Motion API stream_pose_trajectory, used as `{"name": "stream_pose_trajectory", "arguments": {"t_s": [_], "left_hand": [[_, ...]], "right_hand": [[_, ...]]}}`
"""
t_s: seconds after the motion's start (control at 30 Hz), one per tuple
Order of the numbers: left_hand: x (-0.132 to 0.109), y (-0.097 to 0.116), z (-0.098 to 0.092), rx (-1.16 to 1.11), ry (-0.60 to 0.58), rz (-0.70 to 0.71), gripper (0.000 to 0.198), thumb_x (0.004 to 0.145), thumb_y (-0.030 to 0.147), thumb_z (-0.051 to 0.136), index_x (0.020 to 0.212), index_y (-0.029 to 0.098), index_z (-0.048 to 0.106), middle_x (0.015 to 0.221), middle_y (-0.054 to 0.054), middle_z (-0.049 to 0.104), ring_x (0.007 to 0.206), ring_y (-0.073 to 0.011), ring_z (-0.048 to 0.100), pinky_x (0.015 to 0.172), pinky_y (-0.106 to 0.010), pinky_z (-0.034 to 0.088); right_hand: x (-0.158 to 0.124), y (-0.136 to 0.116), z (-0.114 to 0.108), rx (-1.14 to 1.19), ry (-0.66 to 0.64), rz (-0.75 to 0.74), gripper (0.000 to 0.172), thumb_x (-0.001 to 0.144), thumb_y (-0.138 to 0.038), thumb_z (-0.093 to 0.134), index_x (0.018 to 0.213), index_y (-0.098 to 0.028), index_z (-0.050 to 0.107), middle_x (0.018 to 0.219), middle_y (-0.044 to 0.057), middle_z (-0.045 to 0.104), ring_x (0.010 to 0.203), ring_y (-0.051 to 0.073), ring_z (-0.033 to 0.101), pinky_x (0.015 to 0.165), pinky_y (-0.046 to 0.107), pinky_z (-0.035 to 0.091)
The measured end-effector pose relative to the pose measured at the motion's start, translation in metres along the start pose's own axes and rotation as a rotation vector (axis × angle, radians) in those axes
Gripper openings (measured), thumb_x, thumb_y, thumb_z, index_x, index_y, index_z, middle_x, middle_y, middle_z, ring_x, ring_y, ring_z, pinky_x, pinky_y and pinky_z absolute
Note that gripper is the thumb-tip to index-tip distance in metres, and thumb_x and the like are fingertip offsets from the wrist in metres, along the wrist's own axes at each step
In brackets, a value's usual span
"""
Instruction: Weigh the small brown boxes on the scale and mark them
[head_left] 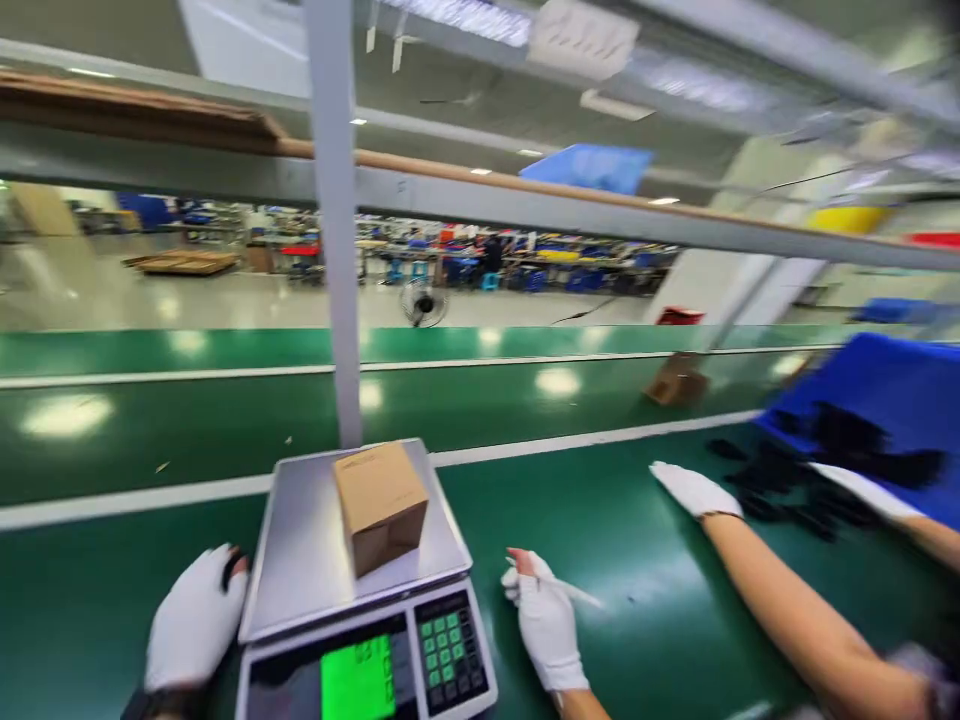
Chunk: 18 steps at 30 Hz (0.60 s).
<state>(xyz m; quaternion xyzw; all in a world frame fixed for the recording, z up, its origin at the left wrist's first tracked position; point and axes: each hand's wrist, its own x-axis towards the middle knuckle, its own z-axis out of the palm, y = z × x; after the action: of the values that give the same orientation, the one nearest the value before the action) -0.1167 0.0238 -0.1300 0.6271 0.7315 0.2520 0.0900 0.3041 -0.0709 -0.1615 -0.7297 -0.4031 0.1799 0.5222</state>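
Observation:
My left hand (196, 620), in a white glove with a bare fingertip showing, rests at the left side of a digital scale (289, 540). Its fingers are closed on a small black piece (229, 570), mostly hidden. A brown cardboard box (382, 495) sits on the scale's metal plate, and the display glows green. To the right of the scale is my right hand (546, 620), also gloved, its fingers curled around a thin white pen-like stick (576, 593) that points right. Blur hides the details of both held things.
At the right, a co-worker's gloved hands (694, 490) are by a pile of black pieces (787, 480) spilling from a blue bin (900, 400). Another small carton (676, 380) lies beyond on the green surface. A grey post (336, 250) rises behind the scale.

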Motion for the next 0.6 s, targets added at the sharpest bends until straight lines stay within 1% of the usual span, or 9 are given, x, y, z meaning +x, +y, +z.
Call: {"name": "stream_pose_trajectory", "arguments": {"t_s": [0.07, 0.13, 0.23, 0.3, 0.37, 0.43, 0.5, 0.57, 0.6], "left_hand": [[-0.006, -0.003, -0.003, -0.022, -0.019, -0.027, 0.053, 0.08, 0.045, 0.036, 0.105, 0.008, 0.065, 0.123, -0.02, 0.058, 0.122, -0.035, 0.049, 0.11, -0.049, 0.037], [-0.007, -0.001, 0.0, -0.046, -0.017, -0.06, 0.053, 0.079, 0.045, 0.035, 0.107, 0.011, 0.064, 0.122, -0.016, 0.059, 0.122, -0.0328, 0.049, 0.11, -0.046, 0.038], [-0.01, 0.003, -0.003, -0.122, -0.017, -0.131, 0.051, 0.079, 0.047, 0.035, 0.105, 0.013, 0.064, 0.116, -0.014, 0.063, 0.114, -0.0312, 0.055, 0.104, -0.044, 0.044], [-0.011, 0.007, -0.012, -0.187, -0.013, -0.198, 0.051, 0.079, 0.048, 0.035, 0.103, 0.013, 0.064, 0.111, -0.014, 0.065, 0.107, -0.032, 0.059, 0.097, -0.045, 0.048], [-0.011, 0.019, -0.025, -0.249, 0.013, -0.238, 0.052, 0.08, 0.05, 0.035, 0.105, 0.014, 0.063, 0.109, -0.014, 0.065, 0.104, -0.0323, 0.06, 0.094, -0.046, 0.05], [-0.009, 0.04, -0.041, -0.304, 0.054, -0.215, 0.052, 0.082, 0.053, 0.036, 0.109, 0.017, 0.061, 0.113, -0.011, 0.064, 0.109, -0.0302, 0.058, 0.099, -0.044, 0.048], [-0.009, 0.072, -0.054, -0.399, 0.086, -0.116, 0.054, 0.083, 0.059, 0.038, 0.115, 0.02, 0.058, 0.122, -0.007, 0.06, 0.118, -0.0273, 0.053, 0.107, -0.042, 0.042], [-0.012, 0.107, -0.063, -0.573, 0.081, 0.039, 0.068, 0.08, 0.068, 0.047, 0.128, 0.02, 0.051, 0.135, -0.009, 0.051, 0.129, -0.0275, 0.044, 0.115, -0.042, 0.034], [-0.015, 0.124, -0.065, -0.662, 0.062, 0.12, 0.081, 0.076, 0.073, 0.053, 0.136, 0.019, 0.044, 0.142, -0.011, 0.044, 0.134, -0.0292, 0.039, 0.118, -0.044, 0.029]], "right_hand": [[-0.009, 0.004, -0.002, -0.037, -0.017, 0.042, 0.073, 0.08, -0.083, 0.031, 0.077, -0.018, 0.064, 0.06, 0.005, 0.061, 0.06, 0.023, 0.059, 0.062, 0.035, 0.05], [-0.012, 0.0, -0.003, -0.036, -0.049, 0.075, 0.073, 0.076, -0.087, 0.035, 0.07, -0.019, 0.062, 0.06, 0.005, 0.059, 0.058, 0.022, 0.055, 0.059, 0.034, 0.047], [-0.004, -0.012, -0.006, 0.045, -0.1, 0.1, 0.067, 0.075, -0.086, 0.041, 0.069, -0.02, 0.058, 0.057, 0.002, 0.054, 0.052, 0.019, 0.049, 0.051, 0.03, 0.042], [0.006, -0.026, -0.011, 0.067, -0.105, 0.046, 0.065, 0.074, -0.085, 0.043, 0.064, -0.022, 0.053, 0.054, 0.001, 0.051, 0.05, 0.017, 0.046, 0.048, 0.029, 0.04], [0.017, -0.049, -0.018, 0.06, -0.114, -0.049, 0.064, 0.075, -0.085, 0.044, 0.058, -0.023, 0.047, 0.053, 0.0, 0.048, 0.05, 0.017, 0.044, 0.049, 0.029, 0.039], [0.027, -0.081, -0.024, 0.06, -0.185, -0.171, 0.063, 0.078, -0.082, 0.043, 0.055, -0.024, 0.044, 0.051, 0.0, 0.045, 0.049, 0.016, 0.043, 0.05, 0.028, 0.039], [0.033, -0.12, -0.025, 0.068, -0.258, -0.287, 0.06, 0.084, -0.077, 0.04, 0.057, -0.023, 0.046, 0.05, -0.001, 0.044, 0.049, 0.015, 0.043, 0.05, 0.028, 0.038], [0.034, -0.16, -0.021, 0.087, -0.318, -0.418, 0.055, 0.089, -0.07, 0.04, 0.063, -0.022, 0.051, 0.053, -0.001, 0.048, 0.052, 0.016, 0.047, 0.054, 0.028, 0.04], [0.033, -0.178, -0.017, 0.103, -0.362, -0.492, 0.051, 0.091, -0.065, 0.043, 0.066, -0.021, 0.054, 0.056, 0.0, 0.052, 0.055, 0.016, 0.05, 0.056, 0.028, 0.041]]}}
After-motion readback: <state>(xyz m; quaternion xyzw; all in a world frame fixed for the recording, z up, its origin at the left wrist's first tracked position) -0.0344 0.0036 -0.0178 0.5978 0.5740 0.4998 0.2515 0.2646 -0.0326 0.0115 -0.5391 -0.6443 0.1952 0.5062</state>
